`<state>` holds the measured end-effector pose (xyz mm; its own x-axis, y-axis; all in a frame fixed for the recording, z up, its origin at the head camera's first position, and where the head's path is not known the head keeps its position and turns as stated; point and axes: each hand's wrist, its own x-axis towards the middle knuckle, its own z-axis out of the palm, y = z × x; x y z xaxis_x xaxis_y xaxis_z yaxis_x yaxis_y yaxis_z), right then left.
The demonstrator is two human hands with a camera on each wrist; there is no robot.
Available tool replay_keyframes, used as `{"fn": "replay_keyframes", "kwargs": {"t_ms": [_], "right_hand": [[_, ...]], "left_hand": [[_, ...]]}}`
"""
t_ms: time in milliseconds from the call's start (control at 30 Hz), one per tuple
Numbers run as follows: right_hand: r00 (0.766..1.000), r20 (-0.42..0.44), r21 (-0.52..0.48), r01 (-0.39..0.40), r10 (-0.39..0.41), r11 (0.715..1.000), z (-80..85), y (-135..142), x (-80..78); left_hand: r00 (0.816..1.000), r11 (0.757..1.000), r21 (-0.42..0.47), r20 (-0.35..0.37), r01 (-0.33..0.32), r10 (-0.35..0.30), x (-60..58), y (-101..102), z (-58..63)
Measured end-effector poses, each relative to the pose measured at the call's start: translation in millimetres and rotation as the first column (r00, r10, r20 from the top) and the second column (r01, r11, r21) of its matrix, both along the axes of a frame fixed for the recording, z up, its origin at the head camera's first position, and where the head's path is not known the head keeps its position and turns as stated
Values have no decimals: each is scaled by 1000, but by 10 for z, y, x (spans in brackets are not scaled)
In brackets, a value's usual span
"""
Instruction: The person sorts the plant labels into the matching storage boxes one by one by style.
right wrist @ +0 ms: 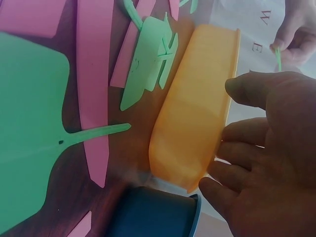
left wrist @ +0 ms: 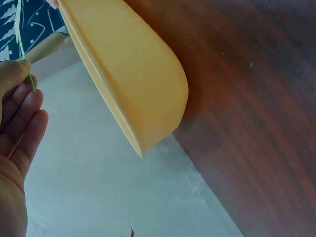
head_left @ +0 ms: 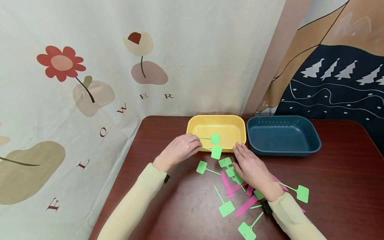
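My left hand [head_left: 181, 148] pinches thin green stems between thumb and fingers, near the front left of the yellow basin [head_left: 192, 125]. From these fingers reach two green T-shaped plant tags, an upper plant tag [head_left: 215, 138] over the basin and a lower plant tag [head_left: 216, 152] by its front rim. In the left wrist view the thumb presses a green stem [left wrist: 22, 47] against the fingers. My right hand [head_left: 253, 168] has its fingers extended, the tips at the basin's front right rim. Beneath it lie loose green plant tags [head_left: 226, 208] and pink pointed strips [head_left: 246, 205].
Right of the yellow basin stands a dark blue basin [head_left: 283, 152], close beside it. Both sit at the back of the brown table [head_left: 180, 213], in front of a printed curtain [head_left: 195, 66]. Another green tag [head_left: 302, 194] lies to the right of the right wrist.
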<state>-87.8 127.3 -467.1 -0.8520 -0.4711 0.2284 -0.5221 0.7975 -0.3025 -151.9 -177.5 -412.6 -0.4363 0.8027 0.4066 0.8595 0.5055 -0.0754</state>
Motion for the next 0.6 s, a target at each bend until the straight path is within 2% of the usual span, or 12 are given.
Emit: {"fn": "replay_keyframes", "kwargs": {"t_ms": [167,333,467,600], "right_hand": [[1000,-4,4,-1,1,1000,-3,5,-8],[1000,0,4,-4,4,1000,2,8,-15],[1000,12,12,-3,3,1000,5,10,-16],[1000,23,13,-4,3,1000,-3,4,-13]], "left_hand": [[1000,1000,-9,9,-18,18,-157,50,19],[999,999,-20,12,-39,39,-293,114,-10],[989,989,-48,50,-139,141,-407,178,-76],[957,962,-83,106,-261,268,-507,220,-158]]}}
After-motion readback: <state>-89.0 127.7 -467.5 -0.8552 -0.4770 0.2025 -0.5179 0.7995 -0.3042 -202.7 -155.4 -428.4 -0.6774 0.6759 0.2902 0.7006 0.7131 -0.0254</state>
